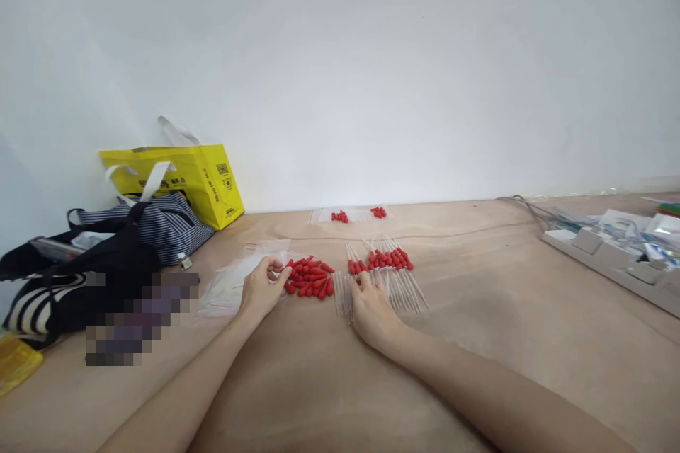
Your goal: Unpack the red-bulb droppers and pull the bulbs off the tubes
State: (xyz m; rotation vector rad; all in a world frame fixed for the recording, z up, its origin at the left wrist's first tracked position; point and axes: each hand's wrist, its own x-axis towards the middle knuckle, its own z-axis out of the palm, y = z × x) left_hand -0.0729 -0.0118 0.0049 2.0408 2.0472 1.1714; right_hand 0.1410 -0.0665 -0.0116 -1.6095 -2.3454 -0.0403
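Note:
A heap of red rubber dropper bulbs (313,277) lies in the middle of the table. At its left edge is my left hand (264,289), thumb and fingers closed around a bulb at the rim of the heap. To the right, thin clear dropper tubes (404,290) lie side by side, pointing toward me. My right hand (375,308) rests over these tubes with its fingertips pinched together on one; the fingers partly hide it. Just beyond, several droppers (390,258) with red bulbs lie in a row, their clear stems pointing away.
Clear zip bags (228,290) lie left of the heap. Near the wall, another clear bag (355,215) carries two small groups of red-bulbed droppers. A yellow shopping bag (217,184), a striped bag (178,223) and a black bag (117,262) stand left. A white power strip (610,265) lies right.

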